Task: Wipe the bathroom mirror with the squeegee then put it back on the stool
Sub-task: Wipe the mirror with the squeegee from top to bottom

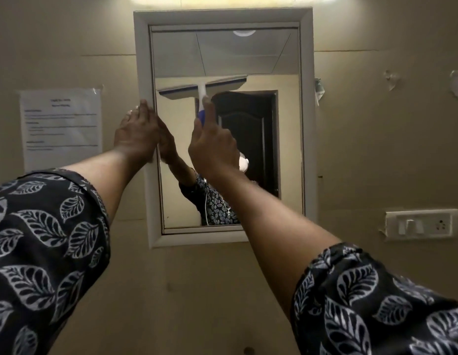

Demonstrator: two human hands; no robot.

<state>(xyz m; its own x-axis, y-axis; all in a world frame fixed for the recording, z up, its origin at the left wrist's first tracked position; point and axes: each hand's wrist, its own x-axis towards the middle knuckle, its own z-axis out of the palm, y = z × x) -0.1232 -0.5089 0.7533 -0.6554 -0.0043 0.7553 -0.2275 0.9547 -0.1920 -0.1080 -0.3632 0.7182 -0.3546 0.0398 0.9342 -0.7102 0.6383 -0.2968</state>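
Note:
A tall mirror in a white frame (pixel 306 124) hangs on the beige wall ahead. My right hand (pixel 212 147) is shut on the blue and white handle of the squeegee (pixel 202 88). Its wide blade lies slightly tilted against the glass, in the upper half of the mirror. My left hand (pixel 135 133) rests flat on the mirror's left frame edge, fingers together and holding nothing. Both arms reach up, in dark sleeves with a white leaf print. The stool is not in view.
A printed paper notice (pixel 60 126) is taped to the wall left of the mirror. A switch and socket plate (pixel 422 224) sits low on the right. Scraps of tape (pixel 455 84) cling to the wall at the upper right. The mirror reflects a dark door.

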